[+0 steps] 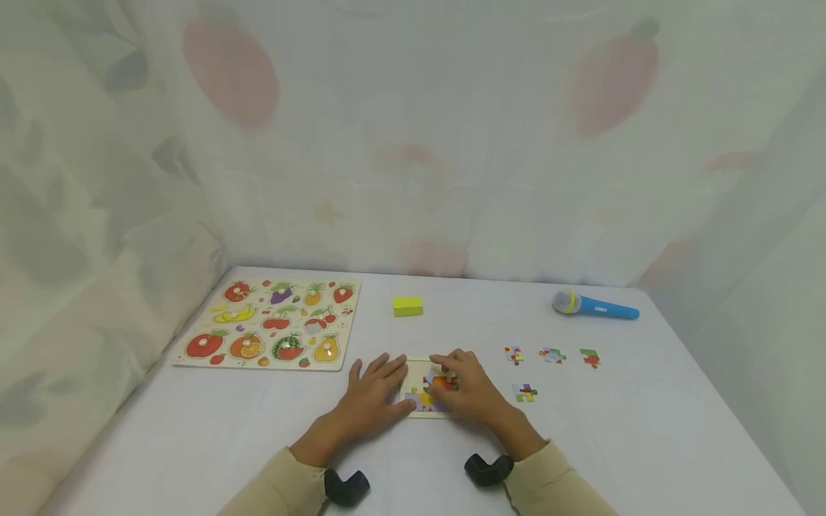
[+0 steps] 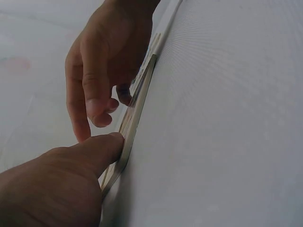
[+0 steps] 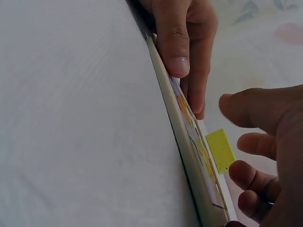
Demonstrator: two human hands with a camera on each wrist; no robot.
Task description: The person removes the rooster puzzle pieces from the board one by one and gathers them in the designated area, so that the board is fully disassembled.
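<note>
A small wooden puzzle tray [image 1: 414, 374] lies between the hands, with colourful jigsaw pieces [image 1: 421, 403] set along its lower and right parts. My left hand [image 1: 370, 403] rests at the tray's left side with fingers spread, its thumb [image 2: 106, 146] pressing the frame near the corner. Over the tray's right part hovers my right hand [image 1: 476, 393]. Its fingers [image 3: 258, 144] are loosely bent and hold nothing in the right wrist view. That hand hides part of the pieces in the head view. Several loose jigsaw pieces [image 1: 525, 392] lie to the right.
A fruit peg puzzle board [image 1: 342, 315] lies at the back left. Behind the tray stands a yellow block [image 1: 407, 307]. A blue toy microphone [image 1: 606, 308] lies at the back right. Patterned curtains [image 1: 413, 179] surround the white table [image 1: 645, 444].
</note>
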